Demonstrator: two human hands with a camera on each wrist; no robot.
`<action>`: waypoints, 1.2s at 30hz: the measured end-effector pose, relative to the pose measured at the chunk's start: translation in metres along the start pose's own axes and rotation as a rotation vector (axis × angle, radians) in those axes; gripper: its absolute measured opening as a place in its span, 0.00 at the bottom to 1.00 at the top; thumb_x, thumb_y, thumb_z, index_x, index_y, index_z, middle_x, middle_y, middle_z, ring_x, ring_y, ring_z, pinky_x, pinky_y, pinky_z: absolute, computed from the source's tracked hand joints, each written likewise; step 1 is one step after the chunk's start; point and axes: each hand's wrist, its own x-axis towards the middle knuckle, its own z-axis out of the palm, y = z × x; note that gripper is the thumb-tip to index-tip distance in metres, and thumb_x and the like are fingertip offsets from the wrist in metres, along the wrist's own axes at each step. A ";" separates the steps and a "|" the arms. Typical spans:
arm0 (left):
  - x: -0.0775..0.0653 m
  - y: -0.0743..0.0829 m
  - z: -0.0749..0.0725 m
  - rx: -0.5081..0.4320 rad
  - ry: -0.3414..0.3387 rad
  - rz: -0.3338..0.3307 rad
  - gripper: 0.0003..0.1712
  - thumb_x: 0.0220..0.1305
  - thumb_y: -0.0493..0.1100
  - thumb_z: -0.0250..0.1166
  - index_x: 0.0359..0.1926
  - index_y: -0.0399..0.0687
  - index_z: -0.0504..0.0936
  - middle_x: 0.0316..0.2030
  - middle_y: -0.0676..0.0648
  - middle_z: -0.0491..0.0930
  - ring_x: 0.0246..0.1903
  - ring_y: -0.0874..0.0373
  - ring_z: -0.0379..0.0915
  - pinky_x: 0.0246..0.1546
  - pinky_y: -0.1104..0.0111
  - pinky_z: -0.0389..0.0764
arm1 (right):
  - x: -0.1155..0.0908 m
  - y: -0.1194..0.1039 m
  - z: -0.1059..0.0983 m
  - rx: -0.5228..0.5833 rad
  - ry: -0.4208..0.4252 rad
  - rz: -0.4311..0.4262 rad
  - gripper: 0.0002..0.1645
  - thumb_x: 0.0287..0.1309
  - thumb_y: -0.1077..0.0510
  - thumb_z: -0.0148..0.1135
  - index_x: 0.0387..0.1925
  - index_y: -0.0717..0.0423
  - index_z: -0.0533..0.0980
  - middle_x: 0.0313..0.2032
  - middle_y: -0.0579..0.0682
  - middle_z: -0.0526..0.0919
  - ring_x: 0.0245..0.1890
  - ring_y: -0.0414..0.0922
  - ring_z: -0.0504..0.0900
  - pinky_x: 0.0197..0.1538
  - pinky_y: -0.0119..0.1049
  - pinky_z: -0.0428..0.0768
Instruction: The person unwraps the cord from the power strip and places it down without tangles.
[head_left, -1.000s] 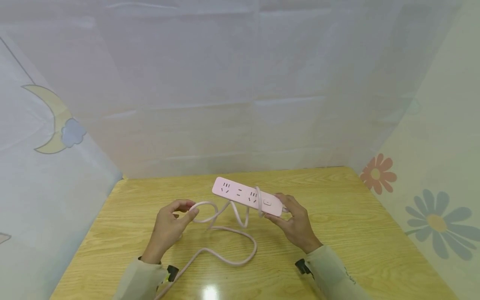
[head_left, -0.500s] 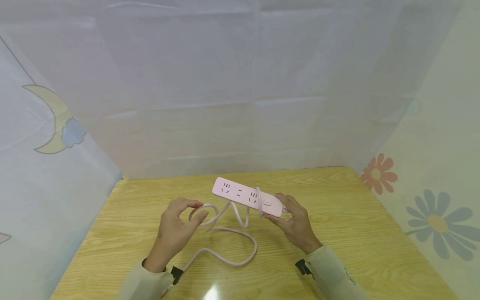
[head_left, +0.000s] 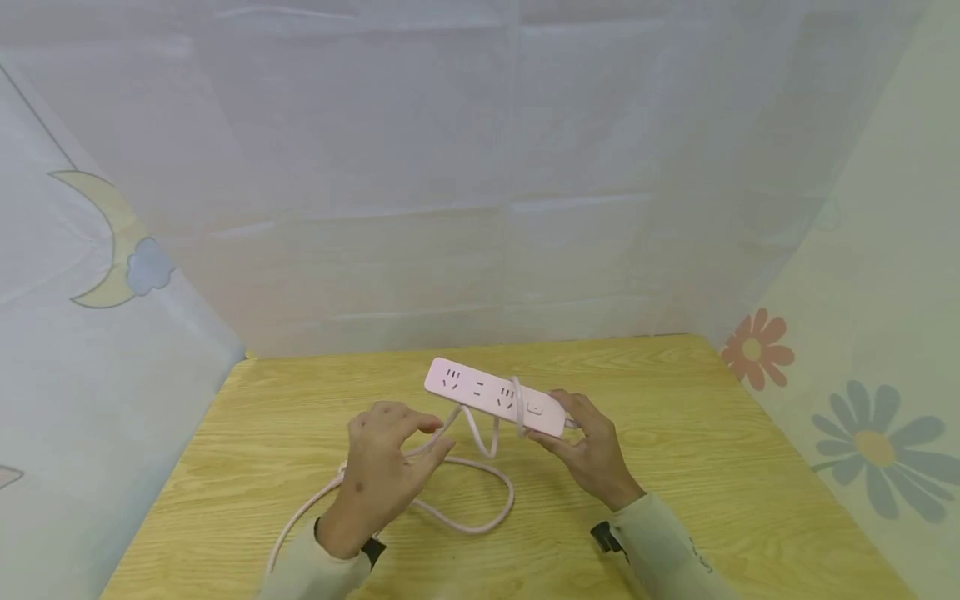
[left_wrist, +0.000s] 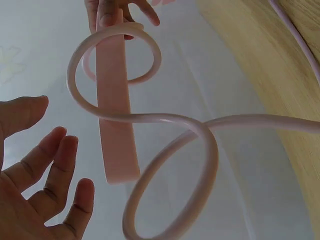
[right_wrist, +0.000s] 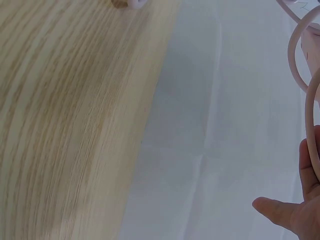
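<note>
A pink power strip (head_left: 468,392) is held tilted over the table, its socket face showing in the head view. My right hand (head_left: 596,454) grips its switch end between thumb and fingers. One turn of the pale pink cord (head_left: 512,496) wraps round the strip near the switch, and more of it hangs below in loops. My left hand (head_left: 382,467) is beside the hanging cord, overlapping it in the head view. In the left wrist view, the left fingers (left_wrist: 65,160) are spread, with nothing between them, left of the strip and the looped cord.
The wooden table (head_left: 712,467) lies under both hands. A pale sheet wall (head_left: 420,258) rises behind it, with decorated panels on both sides. Slack cord runs over the table towards the front left, passing behind my left wrist.
My left hand has let go of the cord loop and moved right, closer to the strip. The trailing cord now shows left of my wrist. The right hand and strip stay nearly still.
</note>
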 end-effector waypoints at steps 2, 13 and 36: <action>0.000 0.003 0.005 0.036 -0.002 0.027 0.14 0.44 0.43 0.83 0.33 0.48 0.87 0.30 0.54 0.83 0.40 0.54 0.76 0.48 0.40 0.67 | 0.001 -0.003 0.000 0.000 0.003 0.003 0.42 0.30 0.75 0.79 0.55 0.65 0.77 0.45 0.58 0.82 0.42 0.45 0.81 0.43 0.30 0.79; -0.001 0.011 0.026 0.145 0.013 0.123 0.15 0.45 0.53 0.82 0.28 0.51 0.87 0.25 0.55 0.79 0.37 0.55 0.75 0.49 0.41 0.68 | 0.014 -0.038 -0.008 -0.005 0.005 -0.021 0.39 0.31 0.77 0.77 0.53 0.70 0.76 0.45 0.61 0.82 0.42 0.47 0.81 0.43 0.29 0.80; -0.009 0.006 0.032 0.163 0.032 0.069 0.13 0.42 0.44 0.84 0.23 0.49 0.86 0.23 0.55 0.79 0.36 0.55 0.75 0.49 0.39 0.68 | 0.001 -0.005 0.002 0.004 -0.008 0.007 0.43 0.33 0.73 0.80 0.57 0.62 0.76 0.47 0.56 0.82 0.44 0.46 0.81 0.43 0.34 0.82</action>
